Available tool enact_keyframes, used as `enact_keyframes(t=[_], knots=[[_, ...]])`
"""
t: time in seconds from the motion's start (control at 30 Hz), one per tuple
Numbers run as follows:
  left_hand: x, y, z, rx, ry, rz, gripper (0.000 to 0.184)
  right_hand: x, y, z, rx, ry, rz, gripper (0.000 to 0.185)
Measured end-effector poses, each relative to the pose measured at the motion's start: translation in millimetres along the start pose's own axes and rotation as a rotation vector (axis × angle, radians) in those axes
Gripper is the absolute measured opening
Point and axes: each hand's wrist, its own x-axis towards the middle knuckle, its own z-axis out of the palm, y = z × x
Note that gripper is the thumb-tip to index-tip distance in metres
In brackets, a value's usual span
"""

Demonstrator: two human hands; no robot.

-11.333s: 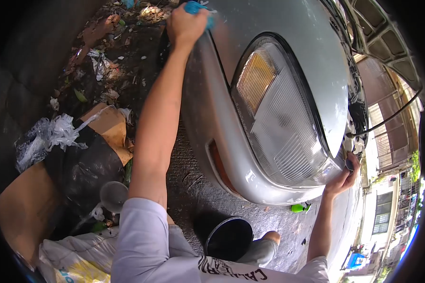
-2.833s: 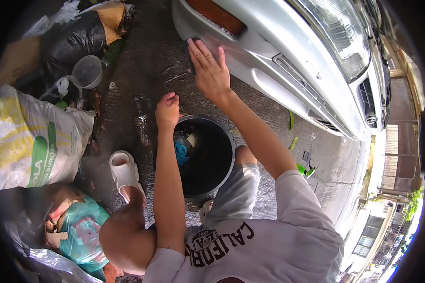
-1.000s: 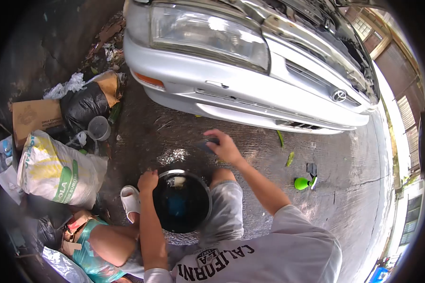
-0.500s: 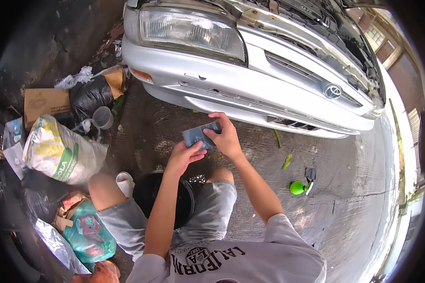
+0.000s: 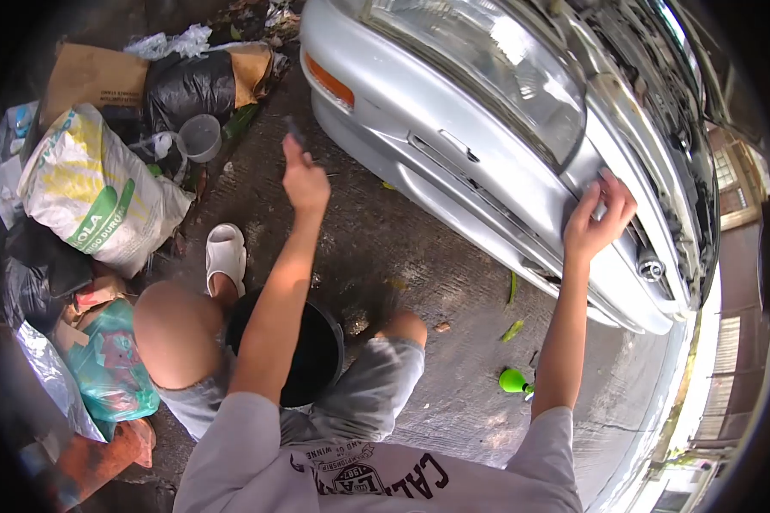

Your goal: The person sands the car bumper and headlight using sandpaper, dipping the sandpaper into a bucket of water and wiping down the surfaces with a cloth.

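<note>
My left hand (image 5: 305, 184) is raised over the ground to the left of the car's bumper, its fingers closed on a dark grey sheet of what looks like sandpaper (image 5: 294, 131), seen almost edge-on and blurred. My right hand (image 5: 603, 218) rests on the front of the silver car (image 5: 479, 184), between the headlight (image 5: 488, 68) and the round badge (image 5: 651, 271). Its fingers are apart and slightly bent against the panel by the grille, with nothing visible in them.
Between my knees stands a black bucket (image 5: 312, 355). A green spray bottle (image 5: 513, 380) lies on the concrete to the right. Along the left are a large printed sack (image 5: 103, 192), a cardboard box (image 5: 94, 81), black bags, a clear plastic cup (image 5: 200, 138) and a green bag (image 5: 111, 359).
Both hands held the grey sheet together before. Now they are apart: the left has moved up and left with it, the right has gone over to the car's front. The view has turned.
</note>
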Motion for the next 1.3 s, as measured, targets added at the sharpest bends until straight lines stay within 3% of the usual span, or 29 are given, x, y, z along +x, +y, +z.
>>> enact_keyframes(t=[0.07,0.1,0.13,0.2,0.3,0.37,0.47,0.53,0.6,0.7,0.83,0.9,0.93,1.17,1.3], knots=[[-9.6,4.9,52.8,0.464,0.027,0.267,0.070,0.4,-3.5,0.5,-0.058,-0.038,0.021,0.024],[-29.3,9.7,79.4,0.055,-0.054,0.222,0.074,-0.8,-6.7,2.0,-0.052,-0.034,0.017,0.024],[-63.0,39.2,81.5,-0.020,-0.102,0.122,0.080,-0.7,-7.6,2.9,-0.050,-0.030,0.007,0.025],[-116.0,54.6,75.9,0.079,-0.451,0.027,0.071,-1.5,-7.0,1.6,-0.176,-0.080,-0.066,0.024],[-83.0,42.2,87.0,-0.111,-0.283,-0.076,0.068,-3.2,-3.4,-0.6,-0.225,-0.112,-0.095,0.021],[-2.0,20.2,79.8,-0.353,-0.133,-0.219,0.080,0.4,-9.8,2.3,-0.264,-0.121,-0.114,0.020],[12.3,11.3,64.8,-0.144,-0.200,-0.138,0.080,-1.4,-10.8,0.2,-0.296,-0.157,-0.094,0.019],[-61.0,28.2,75.5,-0.180,-0.198,-0.137,0.080,-1.5,-7.9,3.0,-0.308,-0.159,-0.088,0.019],[-103.8,35.7,81.5,-0.020,-0.448,-0.054,0.077,-5.6,-3.5,1.5,-0.238,-0.123,-0.080,0.019],[-11.2,38.7,69.4,-0.299,-0.150,-0.138,0.071,-8.5,4.4,-5.3,-0.243,-0.167,-0.064,0.020],[12.9,36.8,67.5,-0.223,-0.148,-0.096,0.077,-6.8,5.0,0.8,-0.216,-0.121,0.009,0.020],[-72.4,35.0,82.5,-0.129,-0.308,-0.013,0.078,-10.0,1.8,0.9,-0.257,-0.114,0.011,0.020],[-89.6,40.7,81.9,-0.101,-0.419,-0.071,0.075,-10.0,0.1,-0.2,-0.277,-0.139,0.046,0.020],[8.3,25.3,67.5,-0.224,-0.150,-0.138,0.068,-10.0,0.6,-2.0,-0.258,-0.157,0.058,0.020],[-86.2,39.8,79.6,-0.127,-0.325,-0.036,0.069,-11.1,2.0,1.1,-0.244,-0.119,0.049,0.020]])
